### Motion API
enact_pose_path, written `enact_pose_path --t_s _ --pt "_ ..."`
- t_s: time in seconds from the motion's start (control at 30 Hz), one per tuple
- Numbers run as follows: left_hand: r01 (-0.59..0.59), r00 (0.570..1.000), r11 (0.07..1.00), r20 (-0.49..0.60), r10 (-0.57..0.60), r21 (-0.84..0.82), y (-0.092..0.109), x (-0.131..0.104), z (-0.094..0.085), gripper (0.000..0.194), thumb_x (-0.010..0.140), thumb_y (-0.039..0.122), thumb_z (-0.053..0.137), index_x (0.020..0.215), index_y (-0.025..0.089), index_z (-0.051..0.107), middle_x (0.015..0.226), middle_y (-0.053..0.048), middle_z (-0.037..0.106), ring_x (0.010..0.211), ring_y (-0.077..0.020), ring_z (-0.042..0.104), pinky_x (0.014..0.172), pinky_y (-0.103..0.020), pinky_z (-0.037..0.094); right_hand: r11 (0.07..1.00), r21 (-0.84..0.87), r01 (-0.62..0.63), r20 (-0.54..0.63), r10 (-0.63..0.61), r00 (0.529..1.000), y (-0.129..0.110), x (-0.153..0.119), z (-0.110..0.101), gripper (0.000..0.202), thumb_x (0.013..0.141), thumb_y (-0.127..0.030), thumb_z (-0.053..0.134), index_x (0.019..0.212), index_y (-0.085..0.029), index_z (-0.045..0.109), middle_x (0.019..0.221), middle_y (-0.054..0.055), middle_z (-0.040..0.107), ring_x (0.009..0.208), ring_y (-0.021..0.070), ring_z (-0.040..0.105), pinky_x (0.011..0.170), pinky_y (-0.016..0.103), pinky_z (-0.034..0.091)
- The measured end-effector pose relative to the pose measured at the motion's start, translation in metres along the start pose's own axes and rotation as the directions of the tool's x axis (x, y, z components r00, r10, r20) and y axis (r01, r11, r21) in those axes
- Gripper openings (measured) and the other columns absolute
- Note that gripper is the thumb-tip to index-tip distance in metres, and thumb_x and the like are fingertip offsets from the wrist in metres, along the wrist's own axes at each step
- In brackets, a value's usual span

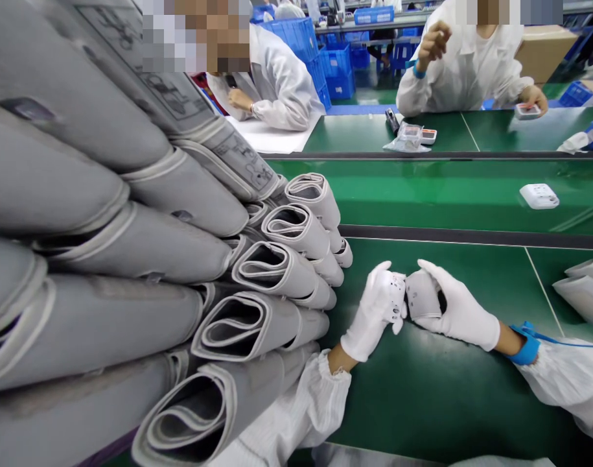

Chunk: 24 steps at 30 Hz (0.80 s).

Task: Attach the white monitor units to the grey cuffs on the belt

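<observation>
My left hand (378,305), in a white glove, is closed around a small white plastic device (396,297) with dark marks and holes on the side that shows. My right hand (459,308), also gloved and with a blue strap at the wrist, is closed on a rolled grey cuff (422,295). The device and the cuff meet edge to edge above the green bench; whether they are joined I cannot tell. To the left of my hands rises a high stack of rolled grey cuffs (271,266), some printed with diagrams.
Folded white pieces (585,288) lie at the right. A white device (539,196) rests on the green conveyor belt (422,194). Across it sit two people in white coats; one holds a small device (528,111). A plastic bag (407,138) lies near them. Blue crates (337,68) stand behind.
</observation>
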<state>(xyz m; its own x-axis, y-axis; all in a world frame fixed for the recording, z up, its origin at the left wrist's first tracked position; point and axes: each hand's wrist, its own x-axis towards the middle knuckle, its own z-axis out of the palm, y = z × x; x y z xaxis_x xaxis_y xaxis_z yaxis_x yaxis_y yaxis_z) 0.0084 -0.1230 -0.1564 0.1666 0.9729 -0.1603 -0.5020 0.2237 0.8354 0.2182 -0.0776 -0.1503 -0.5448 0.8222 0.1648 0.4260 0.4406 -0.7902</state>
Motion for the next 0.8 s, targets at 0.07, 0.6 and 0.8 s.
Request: enact_pose_path --t_s 0.07,0.6,0.8 --pt "0.039 0.999 0.997 0.020 -0.038 -0.067 -0.002 -0.001 -0.001 0.101 0.085 0.082 0.057 0.161 0.034 0.011 0.105 -0.008 0.065 0.049 -0.0117 0.056 0.036 -0.022 0.037 0.999 0.032 0.005 -0.092 -0.002 0.996 -0.002 0.002 -0.001 0.083 0.079 -0.038 0.084 0.148 -0.028 0.042 0.142 0.013 0.057 0.127 0.0329 0.062 0.105 0.048 0.056" --pt "0.078 0.988 0.963 0.109 -0.109 0.257 -0.001 -0.016 0.002 0.101 0.088 0.091 0.022 0.160 0.020 0.028 0.085 -0.002 0.049 0.058 -0.0109 0.041 0.052 -0.025 0.037 0.982 -0.019 0.187 -0.104 -0.188 0.977 -0.004 -0.004 0.011 0.072 0.080 -0.029 0.082 0.145 -0.026 0.050 0.140 0.010 0.062 0.126 0.0278 0.064 0.110 0.043 0.055" --pt "0.089 0.984 0.953 0.120 -0.129 0.290 0.003 -0.017 0.003 0.105 0.086 0.093 0.022 0.158 0.016 0.030 0.083 -0.002 0.050 0.057 -0.0114 0.038 0.050 -0.025 0.035 0.965 -0.110 0.238 -0.108 -0.249 0.962 -0.006 -0.005 0.012 0.073 0.081 -0.029 0.082 0.146 -0.024 0.049 0.137 0.011 0.063 0.123 0.0268 0.065 0.107 0.039 0.056"
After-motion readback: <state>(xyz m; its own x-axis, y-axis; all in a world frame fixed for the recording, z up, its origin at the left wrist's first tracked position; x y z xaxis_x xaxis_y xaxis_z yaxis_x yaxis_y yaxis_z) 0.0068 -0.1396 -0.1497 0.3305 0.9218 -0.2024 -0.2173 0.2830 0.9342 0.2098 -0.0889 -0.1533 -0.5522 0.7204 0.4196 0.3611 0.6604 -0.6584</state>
